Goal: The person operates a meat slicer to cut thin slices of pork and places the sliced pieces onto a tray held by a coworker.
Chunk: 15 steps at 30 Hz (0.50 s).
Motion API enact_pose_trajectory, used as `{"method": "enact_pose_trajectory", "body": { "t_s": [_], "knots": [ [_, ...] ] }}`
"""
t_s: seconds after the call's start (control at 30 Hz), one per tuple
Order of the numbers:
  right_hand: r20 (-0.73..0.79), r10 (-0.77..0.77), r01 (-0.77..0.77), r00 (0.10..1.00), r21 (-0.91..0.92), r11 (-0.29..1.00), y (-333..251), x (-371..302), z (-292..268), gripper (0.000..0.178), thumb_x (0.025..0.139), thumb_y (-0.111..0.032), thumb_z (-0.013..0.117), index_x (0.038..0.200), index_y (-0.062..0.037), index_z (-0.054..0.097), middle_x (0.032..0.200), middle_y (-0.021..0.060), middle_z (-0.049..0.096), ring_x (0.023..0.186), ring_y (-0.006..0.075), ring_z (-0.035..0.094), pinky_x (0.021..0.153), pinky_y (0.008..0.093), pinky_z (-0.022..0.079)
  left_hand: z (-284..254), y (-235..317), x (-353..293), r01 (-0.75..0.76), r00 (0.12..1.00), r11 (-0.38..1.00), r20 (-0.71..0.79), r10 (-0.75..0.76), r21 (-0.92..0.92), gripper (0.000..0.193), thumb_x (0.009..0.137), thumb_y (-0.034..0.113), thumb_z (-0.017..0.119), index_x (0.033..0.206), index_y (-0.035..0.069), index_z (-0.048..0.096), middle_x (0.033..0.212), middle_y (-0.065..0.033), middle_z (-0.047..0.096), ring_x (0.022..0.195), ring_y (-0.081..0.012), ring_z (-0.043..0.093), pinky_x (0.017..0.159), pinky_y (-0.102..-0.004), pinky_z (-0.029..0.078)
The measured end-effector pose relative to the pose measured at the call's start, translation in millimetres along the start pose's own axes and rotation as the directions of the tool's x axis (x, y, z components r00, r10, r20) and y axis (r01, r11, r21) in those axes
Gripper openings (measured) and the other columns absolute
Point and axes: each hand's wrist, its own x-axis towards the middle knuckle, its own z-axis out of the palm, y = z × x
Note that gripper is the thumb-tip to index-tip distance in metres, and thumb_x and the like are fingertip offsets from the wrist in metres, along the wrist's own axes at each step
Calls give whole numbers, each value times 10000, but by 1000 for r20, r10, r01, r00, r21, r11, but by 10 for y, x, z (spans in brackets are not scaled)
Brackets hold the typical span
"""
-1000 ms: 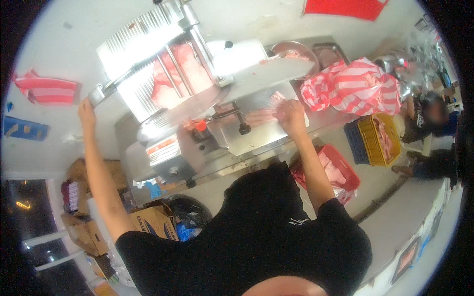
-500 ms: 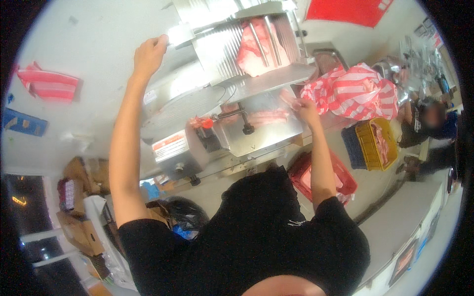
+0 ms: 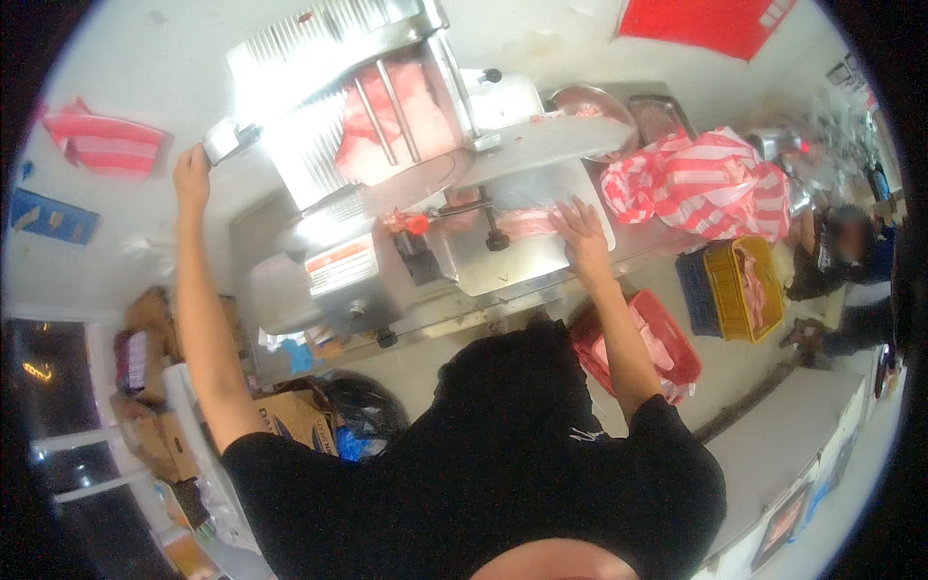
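Observation:
A metal meat slicer stands in front of me, its ridged carriage (image 3: 304, 150) holding a large block of pink, fatty meat (image 3: 416, 121) under two metal rods. My left hand (image 3: 192, 172) is closed around the carriage handle (image 3: 222, 142) at the left. On the slicer's steel receiving plate (image 3: 507, 271) lies a small stack of thin meat slices (image 3: 523, 222). My right hand (image 3: 582, 235) is over the right end of that stack, palm down with fingers stretched and apart. Whether its fingertips touch the slices is hard to tell.
Right of the slicer sits a red-and-white striped bag (image 3: 710, 184), with a round metal pan (image 3: 619, 135) behind it. Below are a red crate (image 3: 681, 353) and a yellow crate (image 3: 720, 290), both with meat. Another person (image 3: 841, 261) is at the far right. Cardboard boxes (image 3: 295, 416) stand lower left.
The carriage with the meat block has slid left, my left hand moving along on its handle. My right hand, earlier pinching a slice, has come down over the stack with fingers spread.

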Motion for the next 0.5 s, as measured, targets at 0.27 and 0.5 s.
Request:
{"method": "enact_pose_trajectory", "body": {
  "t_s": [0.27,0.5],
  "knots": [
    [115,59,-107,992,477,872,-461,575,216,307,719,-14,628,1019,-33,686,1129,174,628,1092,395,563,974,453,444,-288,-564,104,-33,993,994,115,21,106,494,981,376,404,1029,-41,666,1061,-255,650,979,-395,606,852,-456,446],
    [157,35,-130,987,651,748,-738,679,1664,280,910,-187,559,1145,-49,624,1177,117,645,1064,259,611,909,359,501,522,1219,-31,-153,953,986,275,129,69,553,990,423,381,921,-29,691,927,-207,692,889,-361,637,828,-458,458]
  ]
}}
